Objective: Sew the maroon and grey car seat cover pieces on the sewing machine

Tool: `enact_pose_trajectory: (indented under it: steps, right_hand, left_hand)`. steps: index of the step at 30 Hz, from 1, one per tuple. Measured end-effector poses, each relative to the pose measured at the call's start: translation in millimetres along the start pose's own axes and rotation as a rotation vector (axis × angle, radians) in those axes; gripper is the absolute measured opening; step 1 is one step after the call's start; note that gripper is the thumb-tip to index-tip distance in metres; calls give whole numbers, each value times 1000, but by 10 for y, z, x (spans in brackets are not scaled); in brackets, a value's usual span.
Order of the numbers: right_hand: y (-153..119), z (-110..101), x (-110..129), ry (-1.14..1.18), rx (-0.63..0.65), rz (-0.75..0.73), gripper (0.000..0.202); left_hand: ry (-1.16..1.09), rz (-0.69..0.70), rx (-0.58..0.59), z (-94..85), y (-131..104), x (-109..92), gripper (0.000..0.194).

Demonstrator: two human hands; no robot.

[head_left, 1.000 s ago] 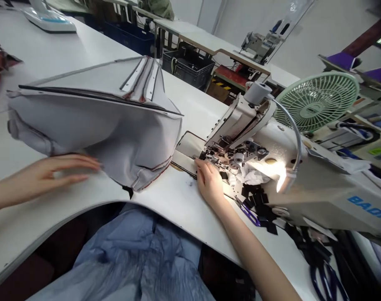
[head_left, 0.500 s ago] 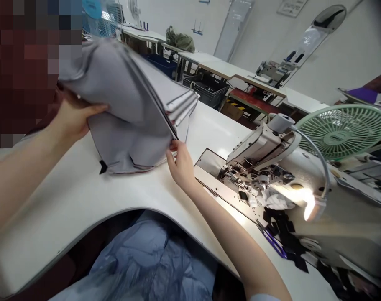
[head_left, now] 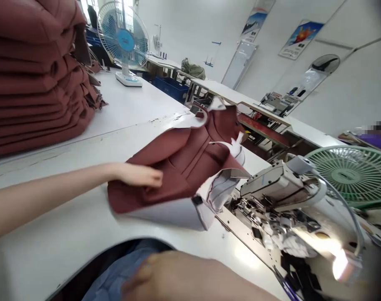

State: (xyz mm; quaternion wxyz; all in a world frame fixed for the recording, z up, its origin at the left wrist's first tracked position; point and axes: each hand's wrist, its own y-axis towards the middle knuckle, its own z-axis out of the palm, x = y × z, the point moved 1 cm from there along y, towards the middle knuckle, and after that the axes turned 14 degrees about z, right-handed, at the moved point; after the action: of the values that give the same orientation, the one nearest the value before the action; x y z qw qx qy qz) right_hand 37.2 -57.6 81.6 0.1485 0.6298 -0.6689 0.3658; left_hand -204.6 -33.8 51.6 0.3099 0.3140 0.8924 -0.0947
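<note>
A dark red padded piece with a grey lining (head_left: 184,163) lies on the white table, its right end beside the sewing machine (head_left: 272,196). My left hand (head_left: 140,175) rests on its red side near the left end, fingers curled; whether they grip the material is hidden. Low in the view, my right hand (head_left: 155,271) is over my lap, away from the piece and smeared by motion. A small black tab shows on the grey lining's edge.
A tall stack of folded red pieces (head_left: 30,79) stands at the left, with a blue-white fan (head_left: 126,42) behind it. A green fan (head_left: 347,175) is at the right. Purple scissors (head_left: 289,288) and black scraps lie below the machine's lamp (head_left: 342,265).
The piece now lies on the table with its red side up instead of being held up grey side out. My right hand has let go and moved down towards my lap.
</note>
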Motion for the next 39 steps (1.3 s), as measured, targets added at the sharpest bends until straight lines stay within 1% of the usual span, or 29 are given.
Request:
enact_pose_trajectory:
  steps: [1, 2, 3, 4, 5, 6, 7, 8, 9, 10, 11, 12, 13, 15, 16, 17, 18, 19, 22, 23, 24, 25, 26, 28, 30, 31, 35, 39]
  right_hand:
    - [-80, -100, 39, 87, 104, -65, 15]
    - [-103, -235, 33, 178, 117, -50, 18]
    - [-67, -383, -16, 259, 55, 12, 26]
    - [22, -522, -106, 307, -50, 103, 33]
    - [156, -635, -225, 314, -183, 181, 37]
    - [323, -710, -362, 266, -322, 233, 37]
    - [509, -739, -505, 185, -472, 280, 37]
    - [703, -718, -643, 159, -582, 310, 37]
    - [892, -650, -764, 198, -626, 300, 35]
    - [1063, -547, -863, 215, -666, 283, 30]
    - [1207, -418, -936, 205, -687, 266, 24]
    - [1322, -277, -982, 164, -691, 252, 23]
    - [1404, -138, -1006, 93, -694, 244, 32]
    - [1493, 97, -1007, -80, -672, 227, 61]
    - [1510, 178, -994, -155, -664, 214, 72]
    - [1517, 234, -978, -216, -654, 198, 77]
    - [1517, 267, -963, -258, -652, 190, 77]
    - [1512, 281, -951, -286, -656, 192, 74]
    - [1479, 276, -934, -322, -661, 234, 74]
    - [1460, 273, -933, -327, -652, 242, 77]
    - [1438, 274, -933, -336, -635, 237, 79]
    - [1414, 278, -932, -349, -612, 218, 78]
    - [1388, 283, -932, -366, -587, 194, 75]
    - [1338, 295, -935, -402, -544, 150, 68]
    - [1304, 302, -939, -431, -528, 130, 59]
    - [1295, 303, -941, -442, -529, 127, 56]
    - [1293, 299, -945, -472, -526, 119, 50]
    - [1282, 283, -936, -482, -517, 128, 49]
  left_hand:
    - [35, -45, 35, 132, -33, 49, 24]
    - [51, -68, 74, 243, -66, 56, 20]
    - [47, -60, 90, 324, -96, 32, 16]
    - [47, -27, 76, 370, -122, -11, 13]
    - [86, 7, 32, 385, -147, -53, 13]
    - [170, 36, -47, 373, -172, -84, 16]
    - [297, 45, -157, 344, -203, -91, 18]
    - [453, 25, -286, 308, -241, -71, 19]
    - [607, -22, -410, 274, -286, -24, 18]
    - [728, -89, -506, 250, -336, 49, 15]
    - [794, -164, -565, 237, -385, 141, 17]
    - [810, -245, -597, 234, -430, 244, 28]
    - [788, -326, -606, 237, -468, 350, 44]
    - [676, -457, -572, 246, -508, 544, 76]
    - [613, -510, -550, 241, -511, 625, 86]
    - [553, -549, -537, 228, -506, 695, 91]
    - [484, -573, -539, 205, -497, 758, 89]
    - [413, -587, -557, 174, -487, 814, 83]
    - [238, -604, -669, 84, -486, 955, 44]
    - [201, -611, -706, 67, -500, 987, 36]
    - [183, -619, -733, 62, -517, 1006, 36]
    - [147, -617, -772, 66, -538, 1009, 42]
    - [65, -600, -841, 76, -561, 995, 49]
    - [-209, -533, -1033, 104, -609, 914, 59]
    - [-494, -446, -1201, 119, -651, 781, 60]
    - [-585, -413, -1245, 117, -669, 705, 58]
    - [-667, -385, -1275, 86, -723, 457, 50]
    - [-712, -380, -1289, 78, -738, 367, 52]
